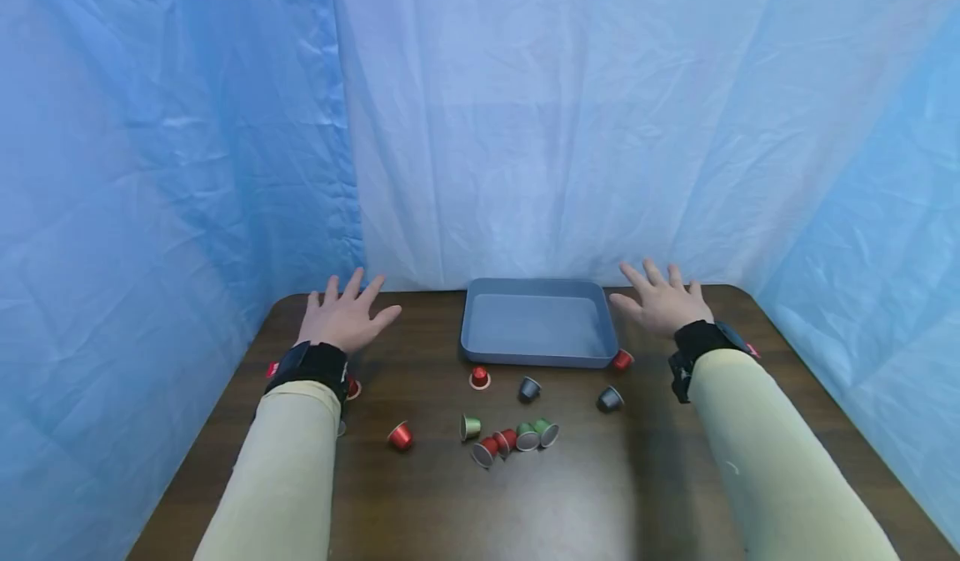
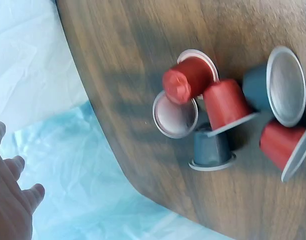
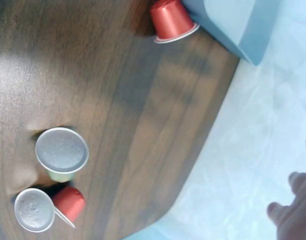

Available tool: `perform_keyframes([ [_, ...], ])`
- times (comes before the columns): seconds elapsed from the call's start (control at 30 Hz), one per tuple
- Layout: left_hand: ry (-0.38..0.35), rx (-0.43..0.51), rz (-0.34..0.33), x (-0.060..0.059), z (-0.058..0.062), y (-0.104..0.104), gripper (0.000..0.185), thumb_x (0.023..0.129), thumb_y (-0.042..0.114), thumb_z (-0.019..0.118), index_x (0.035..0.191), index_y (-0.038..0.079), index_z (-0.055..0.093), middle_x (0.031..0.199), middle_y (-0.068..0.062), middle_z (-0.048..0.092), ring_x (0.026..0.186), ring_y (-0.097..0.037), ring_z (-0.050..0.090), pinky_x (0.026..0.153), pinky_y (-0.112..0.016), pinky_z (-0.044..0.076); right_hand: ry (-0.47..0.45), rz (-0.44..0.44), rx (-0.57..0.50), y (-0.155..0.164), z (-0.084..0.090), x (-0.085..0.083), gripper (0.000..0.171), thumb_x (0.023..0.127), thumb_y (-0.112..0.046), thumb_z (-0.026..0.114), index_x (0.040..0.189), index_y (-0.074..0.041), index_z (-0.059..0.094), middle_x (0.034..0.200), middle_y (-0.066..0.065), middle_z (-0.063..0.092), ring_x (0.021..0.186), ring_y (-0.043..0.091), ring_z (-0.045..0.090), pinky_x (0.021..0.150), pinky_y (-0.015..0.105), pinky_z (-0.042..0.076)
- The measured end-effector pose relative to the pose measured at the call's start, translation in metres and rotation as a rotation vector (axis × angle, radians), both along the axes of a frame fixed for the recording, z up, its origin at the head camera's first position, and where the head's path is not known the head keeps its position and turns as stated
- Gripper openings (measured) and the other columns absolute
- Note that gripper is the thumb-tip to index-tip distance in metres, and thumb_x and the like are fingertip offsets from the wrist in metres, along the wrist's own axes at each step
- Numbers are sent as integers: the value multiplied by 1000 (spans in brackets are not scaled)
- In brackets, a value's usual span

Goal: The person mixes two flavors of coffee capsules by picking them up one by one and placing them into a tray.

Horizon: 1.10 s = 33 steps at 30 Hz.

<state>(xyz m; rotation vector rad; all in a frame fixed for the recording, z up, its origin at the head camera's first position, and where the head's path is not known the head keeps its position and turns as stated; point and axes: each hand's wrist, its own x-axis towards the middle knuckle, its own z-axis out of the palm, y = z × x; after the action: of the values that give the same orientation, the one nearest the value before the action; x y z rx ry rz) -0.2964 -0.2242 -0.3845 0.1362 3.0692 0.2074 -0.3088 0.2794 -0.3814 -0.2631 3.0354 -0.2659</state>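
Note:
Both hands hover over the far part of the table with fingers spread, holding nothing. My left hand (image 1: pixel 341 315) is left of a blue-grey tray (image 1: pixel 540 361); my right hand (image 1: pixel 663 301) is by its right side. Below the left hand, the left wrist view shows a cluster of red coffee capsules (image 2: pixel 225 105) and dark blue-grey capsules (image 2: pixel 211 147), some lying on their sides. Under the right hand, the right wrist view has a red capsule (image 3: pixel 172 20) against the tray, plus a green capsule (image 3: pixel 62 152) beside another red capsule (image 3: pixel 69 203).
Nearer on the brown table (image 1: pixel 420 511) lies a row of red and green capsules (image 1: pixel 527 437). Single capsules are scattered around, such as a red one (image 1: pixel 401 436) and a dark one (image 1: pixel 610 399). Blue-white curtains (image 1: pixel 480 127) hang behind and at both sides.

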Motion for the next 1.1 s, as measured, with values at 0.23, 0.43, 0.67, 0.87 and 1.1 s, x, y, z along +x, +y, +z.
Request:
perform_keyframes([
  [0.23, -14, 30, -40, -5, -3, 23, 80, 102, 68, 36, 165, 23, 15, 170, -20, 12, 152, -53, 6, 117, -72, 8, 36, 94, 33, -13, 9, 7, 77, 104, -64, 37, 165, -20, 18, 167, 25, 16, 149, 57, 12, 113, 76, 13],
  [0.43, -28, 46, -105, -9, -6, 52, 77, 103, 65, 38, 165, 22, 18, 165, -16, 31, 150, -47, 27, 117, -66, 23, 90, 188, 40, -21, 1, 12, 75, 103, -61, 44, 163, -18, 26, 159, 23, 35, 144, 49, 34, 114, 68, 28],
  [0.67, -63, 76, -89, -11, -20, 79, 75, 103, 64, 40, 164, 24, 21, 155, -14, 48, 141, -43, 43, 110, -63, 37, 195, 363, 68, -32, -12, 23, 69, 101, -48, 60, 157, -13, 40, 148, 20, 50, 133, 43, 48, 108, 61, 41],
  [0.87, -74, 99, -36, -10, -36, 96, 74, 103, 61, 43, 163, 20, 28, 151, -16, 52, 141, -40, 44, 109, -61, 41, 262, 500, 97, -41, -22, 43, 62, 99, -47, 65, 146, -9, 54, 126, 10, 62, 110, 26, 59, 94, 45, 52],
  [1.1, -68, 108, -22, -6, -48, 112, 74, 103, 58, 47, 159, 11, 36, 148, -16, 56, 136, -36, 52, 105, -58, 46, 311, 662, 123, -40, -38, 62, 46, 93, -43, 73, 125, -11, 66, 98, -4, 56, 86, 11, 51, 76, 31, 50],
])
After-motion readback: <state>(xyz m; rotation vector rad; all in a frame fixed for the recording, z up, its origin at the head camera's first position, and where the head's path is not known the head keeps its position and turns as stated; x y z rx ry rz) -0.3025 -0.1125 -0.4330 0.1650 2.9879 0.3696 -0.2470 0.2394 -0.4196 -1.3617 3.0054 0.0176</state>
